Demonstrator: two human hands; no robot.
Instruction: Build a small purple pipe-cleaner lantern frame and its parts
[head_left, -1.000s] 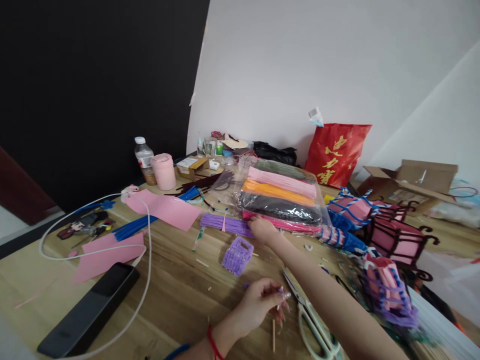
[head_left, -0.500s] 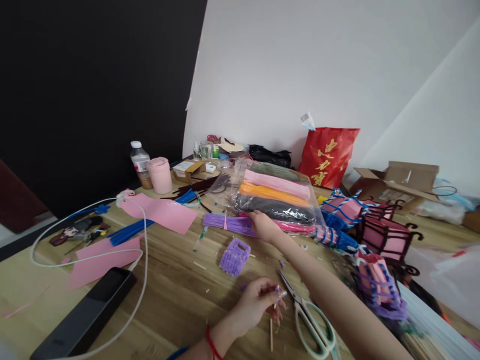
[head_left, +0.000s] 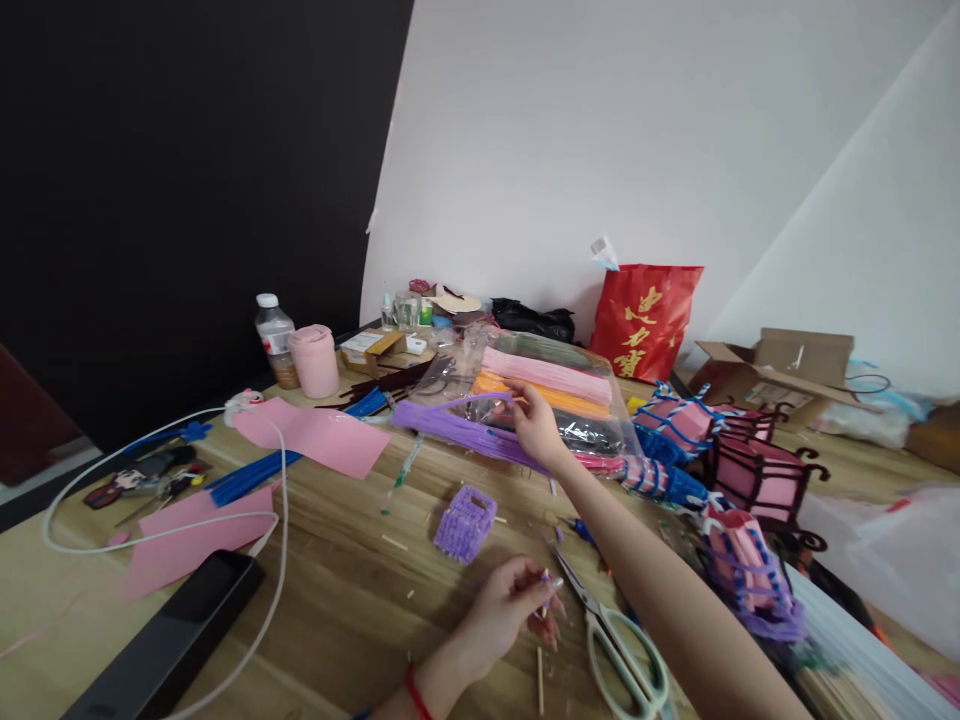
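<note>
So the person's right hand (head_left: 537, 428) is stretched out to the far middle of the wooden table (head_left: 352, 590), thumb and fingers pinched closed on a single purple pipe cleaner (head_left: 480, 400). It arcs up off the purple bundle (head_left: 439, 422) lying just in front of the clear bag of pipe cleaners (head_left: 559, 385). The bundle's right end sits under the hand and partly over the bag's near edge.

The left hand (head_left: 504, 608) is down near the person, fingertips closed on a small purple piece (head_left: 547, 580). It's too tiny to say exactly what it is. The scissors (head_left: 621, 642) lie just right of that hand, and a thin wooden stick (head_left: 539, 680) sits just below it. The little purple woven basket (head_left: 465, 522) stands between the two hands.

On handling, these fuzzy stems look super light and bendy, wire inside with a soft pile outside, so not slippery or breakable. One strand will probably snag on its neighbours, and it flops if held at one end. Pinching near the tip to slide it free looks about right, then holding it closer to the middle would keep it from whipping around.

Over on the left there are pink paper sheets (head_left: 311, 438), a white cable (head_left: 150, 520) and a dark phone (head_left: 161, 645). Pink and blue lantern things (head_left: 750, 470) crowd the right side.
</note>
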